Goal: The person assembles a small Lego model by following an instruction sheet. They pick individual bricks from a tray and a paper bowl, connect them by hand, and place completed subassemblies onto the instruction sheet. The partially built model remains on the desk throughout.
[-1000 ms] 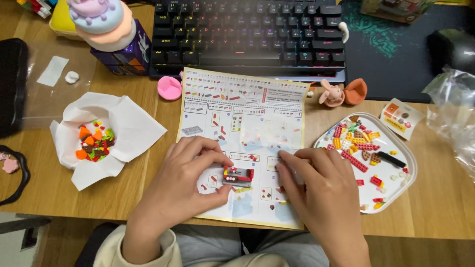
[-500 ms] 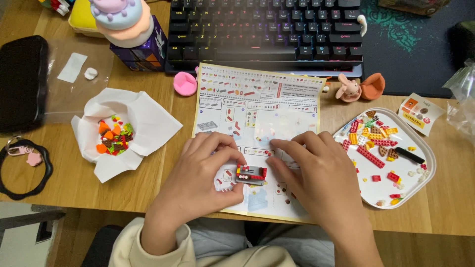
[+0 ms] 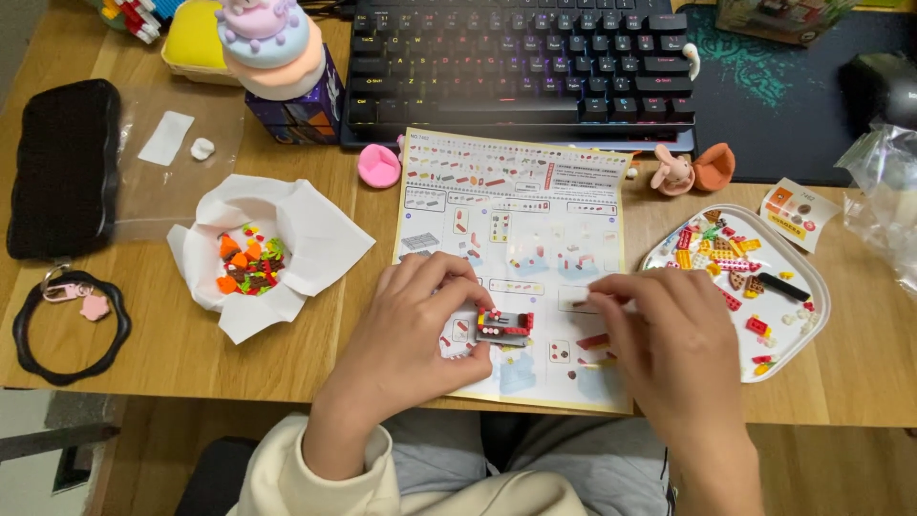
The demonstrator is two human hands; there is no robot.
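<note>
my left hand (image 3: pixel 420 330) keeps its fingers curled around the small red and black brick model (image 3: pixel 504 327), pinching it at its left end where it sits on the instruction sheet (image 3: pixel 516 220), near the sheet's lower middle. half a second ago my right hand (image 3: pixel 669 344) was close against the model; now it has drawn off to the right, and a gap shows between it and the model. its fingers are pressed together at the tips, pointing left; whether they pinch a tiny piece i cannot tell. to my mind this means i am between placements, holding the build steady while the other hand readies itself.

counting what lies on the desk (image 3: pixel 287 354): one model, one instruction sheet, one white tray (image 3: pixel 812 315) of loose bricks to my right, one white paper wrapper (image 3: pixel 315 239) holding a heap of orange and green bits to my left. the loose pieces in both are too small and many to count. further back there is one keyboard (image 3: pixel 521 57), one pink round piece (image 3: pixel 378 165), one small pig figure (image 3: pixel 673 170), one black case (image 3: pixel 62 167) and one black ring (image 3: pixel 67 330).
</note>
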